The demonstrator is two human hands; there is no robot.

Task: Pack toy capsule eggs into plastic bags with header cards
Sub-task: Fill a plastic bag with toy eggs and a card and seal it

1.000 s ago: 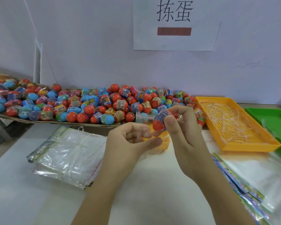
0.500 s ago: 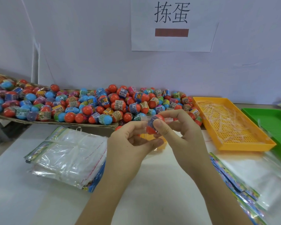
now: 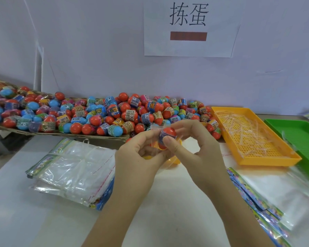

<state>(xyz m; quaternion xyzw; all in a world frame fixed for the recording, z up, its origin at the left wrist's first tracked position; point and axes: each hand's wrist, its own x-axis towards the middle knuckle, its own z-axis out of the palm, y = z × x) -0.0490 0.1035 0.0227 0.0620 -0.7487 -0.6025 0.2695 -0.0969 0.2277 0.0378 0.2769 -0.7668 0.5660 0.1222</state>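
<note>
My right hand [image 3: 194,148] pinches a red capsule egg [image 3: 168,133] with a purple label band between thumb and fingers, above the table's middle. Beside it my left hand [image 3: 137,157] holds the mouth of a clear plastic bag [image 3: 154,152]; the bag is thin and mostly hidden by both hands. Something yellow shows under the hands, partly hidden. A large heap of red and blue capsule eggs [image 3: 103,114] lies on a cardboard sheet along the wall.
A stack of empty bags with header cards [image 3: 73,168] lies at the left. More bags with colourful header cards [image 3: 275,198] lie at the right. An orange perforated tray [image 3: 253,136] holding clear strips and a green tray [image 3: 300,136] stand at the right.
Both hands have drifted slightly left and lower. The egg in my right hand has turned, so its red end now faces up, close against my left hand's fingers.
</note>
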